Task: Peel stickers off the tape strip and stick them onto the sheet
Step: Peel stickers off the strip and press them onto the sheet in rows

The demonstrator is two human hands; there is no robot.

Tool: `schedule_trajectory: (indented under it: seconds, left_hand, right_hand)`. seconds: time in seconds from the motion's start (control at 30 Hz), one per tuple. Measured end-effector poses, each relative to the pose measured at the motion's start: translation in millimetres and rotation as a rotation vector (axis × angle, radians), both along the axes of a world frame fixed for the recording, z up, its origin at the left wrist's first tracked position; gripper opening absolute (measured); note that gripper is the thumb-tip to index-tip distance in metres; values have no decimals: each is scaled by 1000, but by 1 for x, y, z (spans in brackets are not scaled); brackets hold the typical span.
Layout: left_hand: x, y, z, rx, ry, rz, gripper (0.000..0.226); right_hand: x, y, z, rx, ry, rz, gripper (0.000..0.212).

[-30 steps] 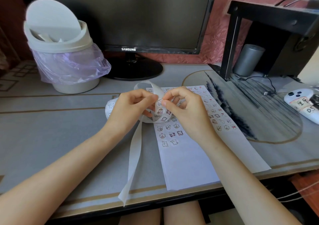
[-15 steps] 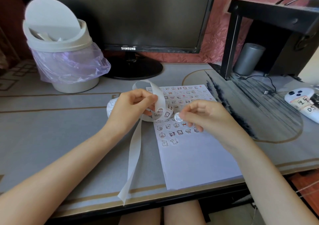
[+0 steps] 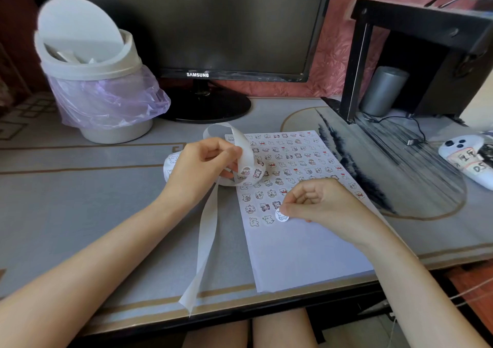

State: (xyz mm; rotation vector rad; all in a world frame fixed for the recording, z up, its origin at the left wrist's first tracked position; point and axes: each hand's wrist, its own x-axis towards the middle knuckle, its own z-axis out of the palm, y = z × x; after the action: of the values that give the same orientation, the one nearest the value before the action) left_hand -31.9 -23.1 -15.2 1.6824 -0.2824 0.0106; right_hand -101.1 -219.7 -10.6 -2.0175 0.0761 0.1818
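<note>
A white sheet [image 3: 298, 251] lies on the desk, its upper half covered with rows of small cartoon stickers. My left hand [image 3: 202, 166] grips a looped white tape strip [image 3: 248, 161] that carries a few stickers; its peeled tail [image 3: 205, 246] hangs down over the desk's front edge. My right hand [image 3: 317, 203] pinches a round white sticker [image 3: 281, 216] and holds it down at the sheet, at the end of the lowest sticker row. The roll's remainder [image 3: 170, 161] peeks out behind my left hand.
A white swing-lid bin [image 3: 90, 80] with a purple bag stands at the back left. A black monitor [image 3: 202, 27] is behind the sheet. A black shelf [image 3: 416, 54] with a grey cylinder [image 3: 384, 91] stands at the right, a white controller [image 3: 469, 158] near the right edge.
My right hand left the strip with a peeled sticker and moved down and right to the lowest row on the sheet. My left hand kept its hold on the strip.
</note>
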Motion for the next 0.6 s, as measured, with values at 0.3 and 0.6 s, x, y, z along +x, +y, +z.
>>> schedule_trajectory:
  seconds: [0.3,0.6]
  left_hand:
    - [0,0,0,-5,-1,-9,21]
    - [-2,0,1,-3,-17,-14,20]
  right_hand:
    - [0,-2,-6,-25,-49,-4,7]
    - [-1,-1,-8,-58,-62,-8,7]
